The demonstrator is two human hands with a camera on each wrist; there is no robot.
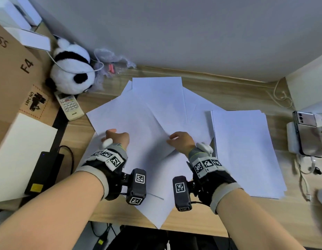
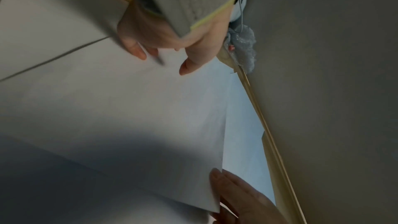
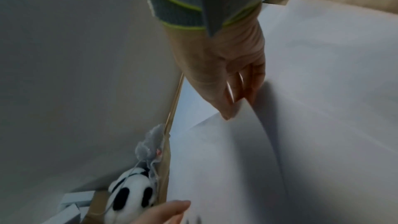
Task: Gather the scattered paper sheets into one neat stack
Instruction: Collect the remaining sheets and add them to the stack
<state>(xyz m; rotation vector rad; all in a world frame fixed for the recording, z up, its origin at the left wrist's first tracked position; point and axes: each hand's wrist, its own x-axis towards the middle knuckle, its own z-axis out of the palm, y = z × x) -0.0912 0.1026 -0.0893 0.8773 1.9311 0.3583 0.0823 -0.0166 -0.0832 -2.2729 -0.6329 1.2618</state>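
Several white paper sheets (image 1: 156, 98) lie fanned and overlapping across the middle of the wooden desk (image 1: 219, 83). A squared stack of sheets (image 1: 243, 150) sits to their right. My left hand (image 1: 116, 138) is at the left edge of the top sheet (image 1: 144, 134), thumb and bent fingertips (image 2: 137, 52) down on it. My right hand (image 1: 180, 141) pinches the same sheet's right edge, which curls up from the pile (image 3: 301, 125). In the right wrist view the thumb and fingers (image 3: 254, 77) close on that raised edge.
A panda plush (image 1: 71, 73), a remote control (image 1: 70, 105) and cardboard boxes (image 1: 14, 78) crowd the left side. A black adapter (image 1: 42, 174) lies at the front left. A phone on a charger (image 1: 308, 134) and cables (image 1: 283, 100) sit right. Crumpled plastic wrap (image 1: 111, 60) lies by the wall.
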